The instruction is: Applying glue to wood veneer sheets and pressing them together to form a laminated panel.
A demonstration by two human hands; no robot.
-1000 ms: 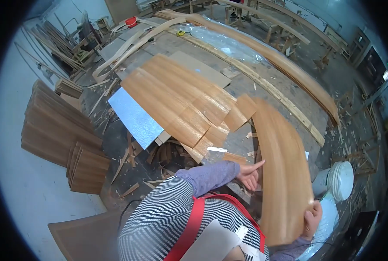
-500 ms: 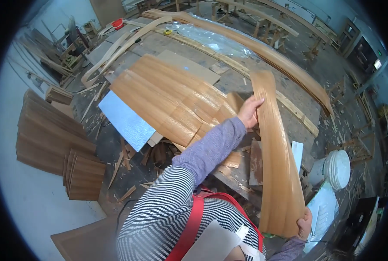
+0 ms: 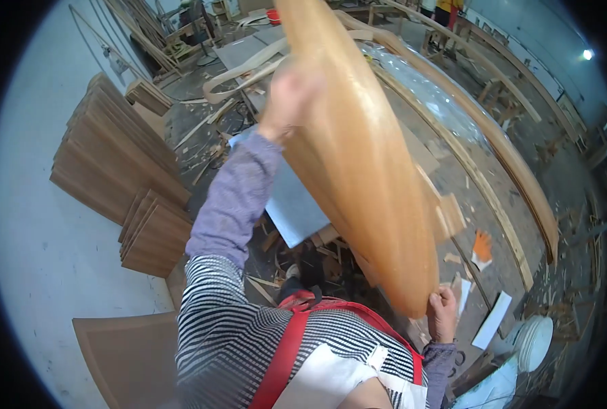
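Note:
I hold a long curved sheet of orange-brown bent wood [image 3: 358, 157] lifted up in front of me, running from the top of the view down to my waist. My left hand [image 3: 291, 95], blurred, grips its left edge high up, my arm in a purple sleeve stretched out. My right hand [image 3: 443, 315] is closed on the sheet's lower end at the right. A pale blue panel [image 3: 293, 204] on the workbench shows below the sheet.
Stacks of brown wooden panels [image 3: 113, 163] lean at the left, one more panel [image 3: 130, 354] lies at the lower left. A long curved wooden form [image 3: 515, 163] arcs along the right. An orange glove [image 3: 482, 247], wood scraps and a white bucket [image 3: 532, 341] lie on the floor.
The curved sheet has been lifted off the pile of similar sheets and raised up and toward me. My left hand rose high with its far edge; my right hand stays on the near end.

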